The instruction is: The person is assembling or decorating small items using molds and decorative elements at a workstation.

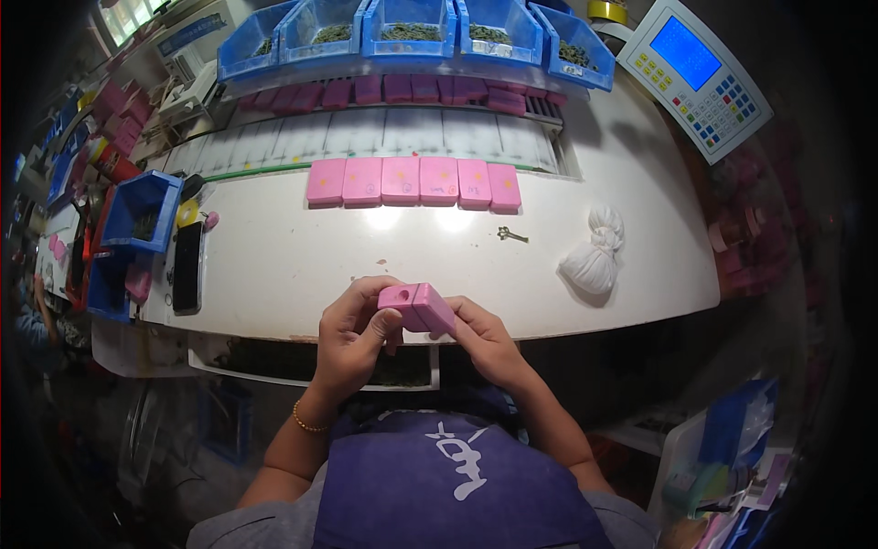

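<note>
Over the table's front edge, both my hands hold a pink rubber mould (pixel 428 309). It is a thick block with a round hole in one end and a dark seam line across it. My left hand (pixel 351 328) grips the holed end, thumb in front and fingers behind. The fingers of my right hand (pixel 490 342) close on the other end. Beyond my hands, several similar pink moulds (pixel 401 181) stand side by side in a row. A small metal key-shaped piece (pixel 513 235) lies to the right of them. Further right is a tied white cloth pouch (pixel 595 260).
Blue bins (pixel 410 35) of small dark pieces line the back, above a row of darker pink blocks (pixel 393 89). A control panel (pixel 695 73) with a blue screen is at the far right. On the left lie a phone (pixel 187 267) and a blue bin (pixel 146 212). An open drawer (pixel 315 371) sits below the table edge.
</note>
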Demonstrator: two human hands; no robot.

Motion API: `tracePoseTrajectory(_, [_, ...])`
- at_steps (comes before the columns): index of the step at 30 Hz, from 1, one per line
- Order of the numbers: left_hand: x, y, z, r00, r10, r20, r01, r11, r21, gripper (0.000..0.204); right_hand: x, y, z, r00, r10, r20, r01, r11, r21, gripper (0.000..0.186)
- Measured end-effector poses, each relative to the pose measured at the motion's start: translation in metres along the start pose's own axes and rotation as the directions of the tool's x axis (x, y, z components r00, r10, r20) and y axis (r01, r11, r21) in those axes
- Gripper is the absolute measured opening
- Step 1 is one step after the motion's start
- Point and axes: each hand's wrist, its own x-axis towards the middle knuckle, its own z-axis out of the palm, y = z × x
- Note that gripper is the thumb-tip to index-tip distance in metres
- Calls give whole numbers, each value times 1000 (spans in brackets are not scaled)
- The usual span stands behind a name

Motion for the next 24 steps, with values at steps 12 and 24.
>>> tracePoseTrajectory(12, [11, 14, -9, 1000, -22, 9, 16, 907, 422, 18, 1, -8, -12, 903, -56, -425, 149, 970, 190, 26])
tracePoseTrajectory(24, [45, -19, -58, 940, -269, -211, 326, 890, 319, 22, 34, -18, -94, 716, -623, -316, -125, 332, -935, 14])
